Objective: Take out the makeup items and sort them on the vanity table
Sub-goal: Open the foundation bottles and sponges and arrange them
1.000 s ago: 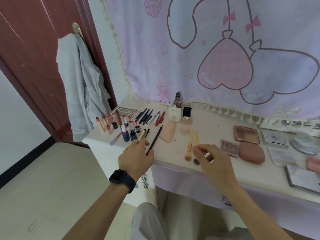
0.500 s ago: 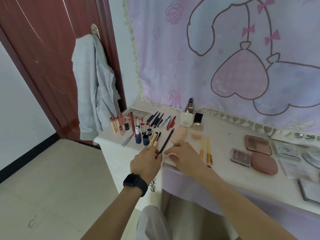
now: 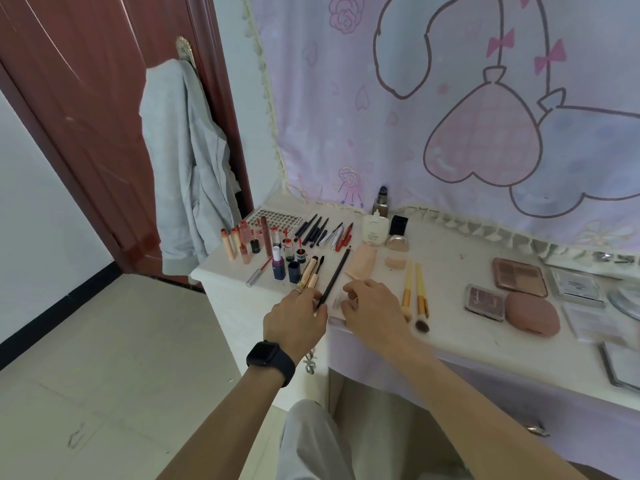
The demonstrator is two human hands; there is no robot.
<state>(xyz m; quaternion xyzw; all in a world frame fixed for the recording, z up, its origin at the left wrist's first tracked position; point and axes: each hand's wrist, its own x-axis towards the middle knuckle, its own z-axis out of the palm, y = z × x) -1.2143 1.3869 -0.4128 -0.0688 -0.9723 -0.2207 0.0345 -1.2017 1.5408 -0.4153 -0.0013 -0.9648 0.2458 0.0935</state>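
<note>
- The left hand (image 3: pixel 294 318), wearing a matte black watch (image 3: pixel 268 358) and a ring, is lying over the lower ends of two rose-gold-handled brushes (image 3: pixel 310 276) and a long, thin black brush (image 3: pixel 335 277). Its fingers are covering those ends, so I cannot tell whether it is gripping them or only touching.
- The right hand (image 3: pixel 375 311) is hovering just beside it, fingers bent toward a small pale blur at the front edge. Whether it is holding anything, I cannot tell.
- Two yellow-handled brushes (image 3: pixel 414 289) are lying just right of that hand, one fluffy dark tip showing.
- The pale, stone-like surface (image 3: pixel 450 268) is carrying slim lip tubes (image 3: pixel 239 244) standing at its left corner, a glossy brown palette (image 3: pixel 519 280) and a smooth pink pebble-shaped case (image 3: pixel 531 317) to the right.
- Flat cases at the far right are running out of view.
</note>
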